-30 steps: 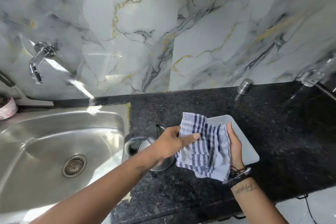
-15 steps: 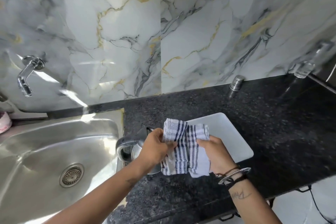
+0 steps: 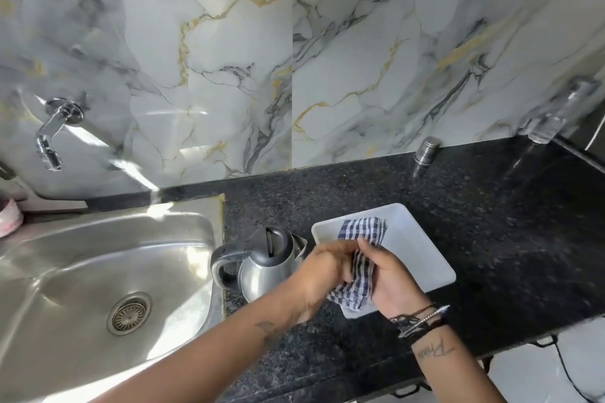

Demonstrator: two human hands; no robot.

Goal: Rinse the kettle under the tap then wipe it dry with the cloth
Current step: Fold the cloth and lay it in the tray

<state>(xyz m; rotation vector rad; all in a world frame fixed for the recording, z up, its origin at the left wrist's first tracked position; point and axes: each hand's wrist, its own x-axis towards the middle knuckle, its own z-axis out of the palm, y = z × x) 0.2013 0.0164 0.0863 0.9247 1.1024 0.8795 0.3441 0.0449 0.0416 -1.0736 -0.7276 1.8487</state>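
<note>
Both hands are gripping the blue-and-white checked cloth (image 3: 357, 267) above the white rectangular plastic tray (image 3: 422, 258). The right hand (image 3: 393, 278) fingers (image 3: 368, 244) are curling closed around it; the left hand (image 3: 322, 271) fingers are closing on its left edge. The stainless steel electric kettle (image 3: 262, 263) with grey lid is standing upright on the black speckled granite surface (image 3: 491, 222), between the tray and the steel sink (image 3: 98, 271). The chrome wall tap (image 3: 52, 132) is hanging above the sink.
</note>
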